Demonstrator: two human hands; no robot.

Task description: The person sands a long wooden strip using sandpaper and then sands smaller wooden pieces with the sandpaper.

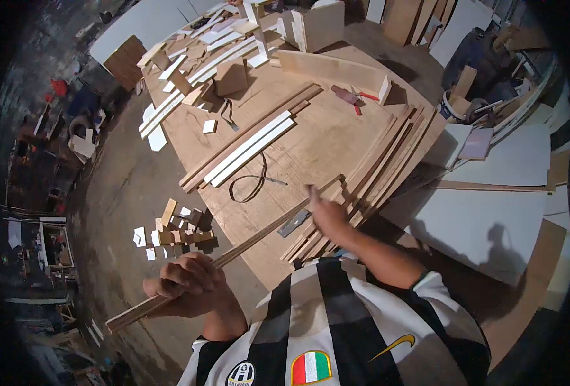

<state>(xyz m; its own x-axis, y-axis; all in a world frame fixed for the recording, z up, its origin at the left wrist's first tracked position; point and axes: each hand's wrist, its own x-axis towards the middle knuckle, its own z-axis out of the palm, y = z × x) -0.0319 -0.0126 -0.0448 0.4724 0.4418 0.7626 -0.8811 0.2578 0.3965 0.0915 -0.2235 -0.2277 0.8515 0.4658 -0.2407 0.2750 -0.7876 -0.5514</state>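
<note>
My left hand (188, 283) is wrapped around a long, narrow wooden strip (253, 239) near its lower end. The strip slants up to the right, over the edge of the wooden worktable (323, 138). My right hand (328, 215) is over the table by the strip's upper part, with one finger stretched out across it. Its other fingers are mostly hidden. A flat grey metal tool (294, 222) lies just left of my right hand. Beneath and beside that hand is a stack of long wooden strips (384, 164).
White-faced strips (249, 149) and a dark looped cord (247, 188) lie mid-table. A red-handled tool (355, 98) rests near a long board (330, 69). Offcuts (224, 42) cover the far end. Small wood blocks (175, 235) sit on the floor, left. White panels (465, 219) are at right.
</note>
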